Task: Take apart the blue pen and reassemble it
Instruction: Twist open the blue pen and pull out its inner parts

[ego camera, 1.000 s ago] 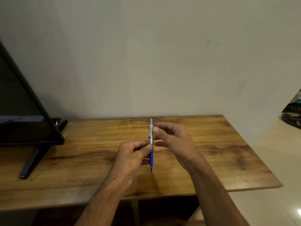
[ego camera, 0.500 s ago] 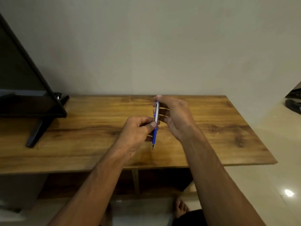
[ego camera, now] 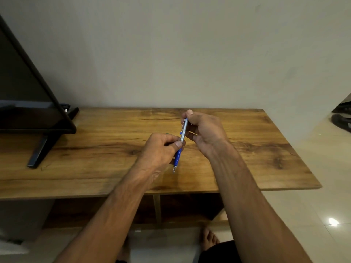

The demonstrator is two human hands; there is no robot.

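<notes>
no readable text, labels or signs

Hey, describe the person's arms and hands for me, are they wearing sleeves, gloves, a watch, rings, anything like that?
Both forearms are bare right up to where they leave the bottom of the frame: no sleeves are visible. The left hand and the right hand have no gloves. No watch, bracelet or band shows on either wrist, and no ring is visible on the fingers that can be seen. The fingernails look short and unpainted.
</notes>
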